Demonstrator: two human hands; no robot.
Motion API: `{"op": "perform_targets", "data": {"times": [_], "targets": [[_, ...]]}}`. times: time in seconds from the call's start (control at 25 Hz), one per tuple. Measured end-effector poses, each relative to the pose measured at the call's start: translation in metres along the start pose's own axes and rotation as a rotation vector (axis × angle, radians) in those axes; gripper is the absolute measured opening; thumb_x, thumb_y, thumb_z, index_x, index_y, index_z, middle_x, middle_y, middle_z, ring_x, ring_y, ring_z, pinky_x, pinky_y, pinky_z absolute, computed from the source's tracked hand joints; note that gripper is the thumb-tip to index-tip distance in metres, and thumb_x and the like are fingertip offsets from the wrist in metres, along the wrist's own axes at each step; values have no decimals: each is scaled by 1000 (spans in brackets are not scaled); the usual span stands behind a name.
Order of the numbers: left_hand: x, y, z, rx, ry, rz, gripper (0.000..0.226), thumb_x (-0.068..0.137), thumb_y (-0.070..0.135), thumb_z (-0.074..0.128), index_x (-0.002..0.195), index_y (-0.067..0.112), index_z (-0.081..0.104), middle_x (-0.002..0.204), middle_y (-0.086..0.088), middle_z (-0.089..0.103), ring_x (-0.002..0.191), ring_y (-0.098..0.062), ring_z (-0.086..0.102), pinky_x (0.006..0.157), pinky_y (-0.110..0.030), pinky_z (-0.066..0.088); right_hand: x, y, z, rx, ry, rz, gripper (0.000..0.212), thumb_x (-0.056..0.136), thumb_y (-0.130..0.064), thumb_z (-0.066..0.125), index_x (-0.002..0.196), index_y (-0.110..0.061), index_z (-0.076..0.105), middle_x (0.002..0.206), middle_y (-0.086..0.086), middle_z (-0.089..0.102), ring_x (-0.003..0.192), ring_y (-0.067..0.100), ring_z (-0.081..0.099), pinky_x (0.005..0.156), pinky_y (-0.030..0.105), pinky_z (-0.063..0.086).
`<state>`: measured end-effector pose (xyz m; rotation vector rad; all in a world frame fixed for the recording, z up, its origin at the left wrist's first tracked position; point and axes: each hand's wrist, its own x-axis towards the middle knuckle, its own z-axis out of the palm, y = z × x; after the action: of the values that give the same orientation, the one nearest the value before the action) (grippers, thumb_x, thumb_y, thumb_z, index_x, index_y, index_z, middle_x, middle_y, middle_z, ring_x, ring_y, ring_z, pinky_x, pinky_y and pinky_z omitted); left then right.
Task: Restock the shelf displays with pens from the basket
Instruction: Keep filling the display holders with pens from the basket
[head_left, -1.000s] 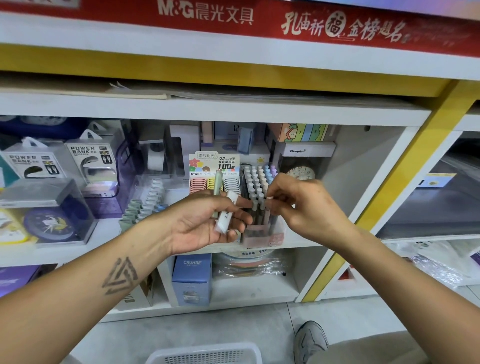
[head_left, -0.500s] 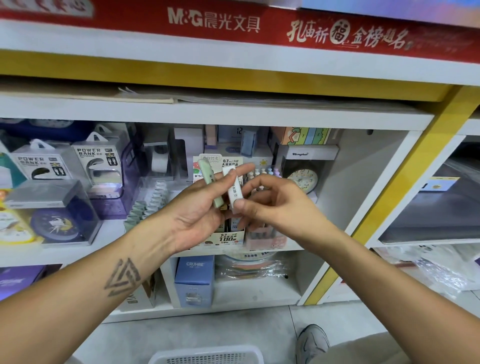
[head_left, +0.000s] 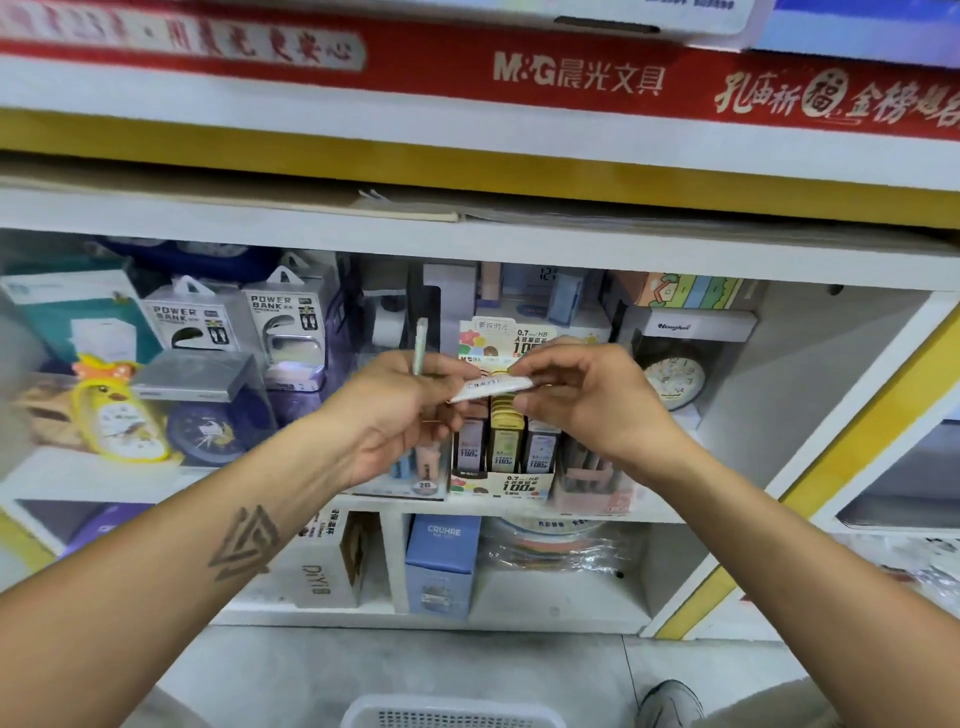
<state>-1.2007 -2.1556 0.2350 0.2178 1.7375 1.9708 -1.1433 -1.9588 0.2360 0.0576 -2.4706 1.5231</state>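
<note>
The slim white pen with a printed label (head_left: 491, 389), upright against the left palm a second ago, now lies nearly level, spanning the gap between both hands. The right hand (head_left: 587, 400), earlier at the clear pink pen display box (head_left: 597, 486), now pinches the pen's right end. The left hand (head_left: 400, 415) has turned knuckles-up, and the pale green pen (head_left: 420, 345) in it stands vertical.
</note>
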Motion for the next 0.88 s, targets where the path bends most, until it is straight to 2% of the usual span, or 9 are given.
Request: {"op": "perform_targets", "data": {"times": [0.16,0.32,0.4,0.48,0.56,0.64,0.76,0.88], "targets": [[-4,-2,-20,151,98,44,21,98,-3,51,111,-1,68,77,-13,65,58,-19,59,53,-25,50,10,-6,19,83,-48,-49,28,79,9,76,95,-14,76,100,4,75,91,13,72,80,21,58],[-7,1,-54,141,166,-34,15,98,4,55,105,0,68,80,-15,69,56,-18,64,45,-24,49,22,-14,42,149,-49,-91,19,83,4,74,92,-12,75,93,7,74,77,6,70,66,13,55],[-6,2,-74,211,254,-42,10,95,3,60,98,0,69,70,-11,68,45,-14,57,39,-21,40,30,-13,50,-1,-18,-151,16,86,-4,75,89,-20,76,89,3,73,73,5,67,63,13,53],[-8,5,-91,250,293,-65,10,89,9,70,92,1,68,53,-5,59,35,-11,41,34,-17,28,37,-10,57,-171,17,-172,16,87,-11,76,91,-26,74,82,-7,70,69,2,63,62,14,53],[-10,8,-102,237,267,-112,23,82,21,79,82,6,63,44,-1,45,33,-11,29,34,-15,21,44,-8,63,-306,65,-192,11,87,-15,76,90,-24,72,74,-12,66,69,2,63,62,15,54],[-13,11,-107,237,224,-163,33,81,32,79,70,15,53,42,4,35,35,-9,22,35,-15,16,50,-7,69,-424,93,-237,7,87,-16,75,87,-23,72,71,-16,64,70,1,62,62,14,53],[-18,15,-110,267,119,-246,37,89,48,61,69,21,45,49,6,30,39,-9,20,37,-16,13,57,-7,75,-469,63,-242,4,89,-13,72,89,-17,73,73,-13,65,68,6,65,68,30,59],[-24,14,-112,237,12,-273,34,94,44,41,70,22,49,55,4,34,43,-11,24,41,-19,15,60,-5,83,-651,-16,-300,9,91,-13,68,97,-17,73,82,-5,69,78,16,66,73,31,55]]}}
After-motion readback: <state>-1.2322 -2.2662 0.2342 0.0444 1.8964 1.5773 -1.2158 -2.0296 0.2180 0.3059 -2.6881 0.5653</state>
